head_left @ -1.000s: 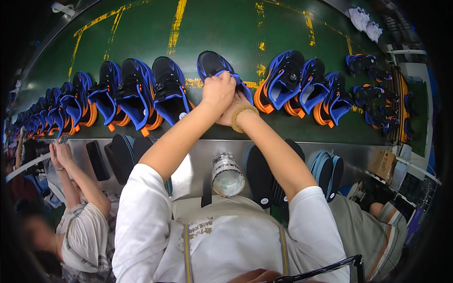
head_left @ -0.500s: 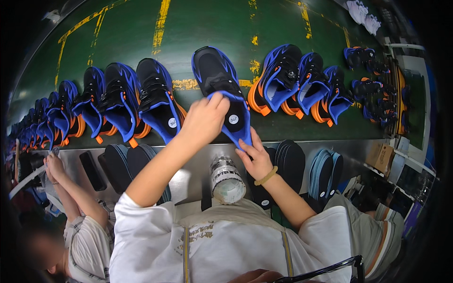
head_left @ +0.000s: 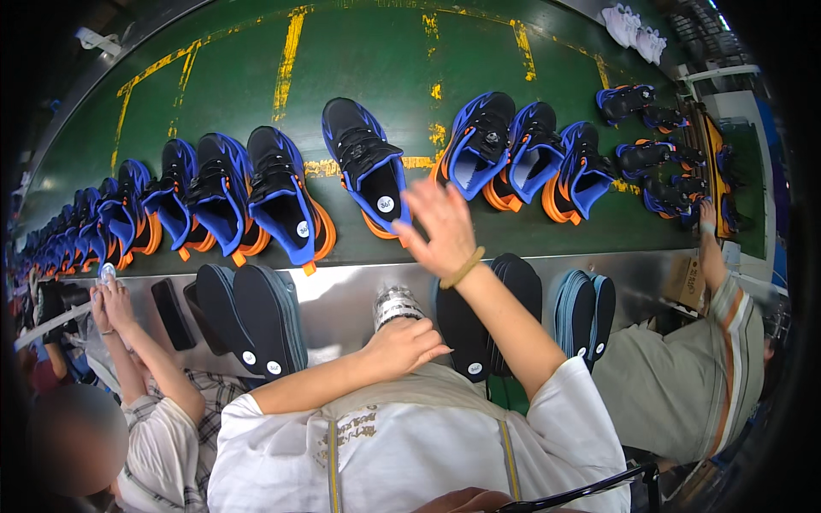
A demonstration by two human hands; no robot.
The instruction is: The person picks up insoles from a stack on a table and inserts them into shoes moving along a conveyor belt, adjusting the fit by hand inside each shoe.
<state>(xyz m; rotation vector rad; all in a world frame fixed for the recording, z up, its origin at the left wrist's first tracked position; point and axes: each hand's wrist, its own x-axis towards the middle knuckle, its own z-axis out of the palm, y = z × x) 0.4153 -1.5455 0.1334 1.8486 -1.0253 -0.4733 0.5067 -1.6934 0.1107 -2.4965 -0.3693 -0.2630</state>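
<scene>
Your right hand (head_left: 443, 232) is held palm down with its fingers spread wide and nothing in them, just beside the heel of a black, blue and orange sneaker (head_left: 361, 147); the thumb overlaps the heel edge in this view, and I cannot tell whether it touches. That sneaker stands on the green worktop (head_left: 368, 51) with its toe pointing away from you, its blue-lined opening toward you and a round white sticker (head_left: 386, 203) showing inside. It sits apart between the long row of matching sneakers (head_left: 282, 184) on your left and three more sneakers (head_left: 475, 141) on your right. Your left hand (head_left: 400, 346) is low, near your waist, in front of the silvery cylindrical container (head_left: 397, 303) and covering its lower part; its fingers are loosely bent, and I cannot tell whether they hold anything. You wear a yellowish bracelet (head_left: 463, 268) on your right wrist. Along the metal ledge (head_left: 333, 295) before you lie dark insoles with blue edges (head_left: 272, 312) to the left of the container, black insoles (head_left: 517, 299) to its right, and light-blue-edged insoles (head_left: 571, 312) farther right. A co-worker's hands (head_left: 111, 303) are together at far left.
</scene>
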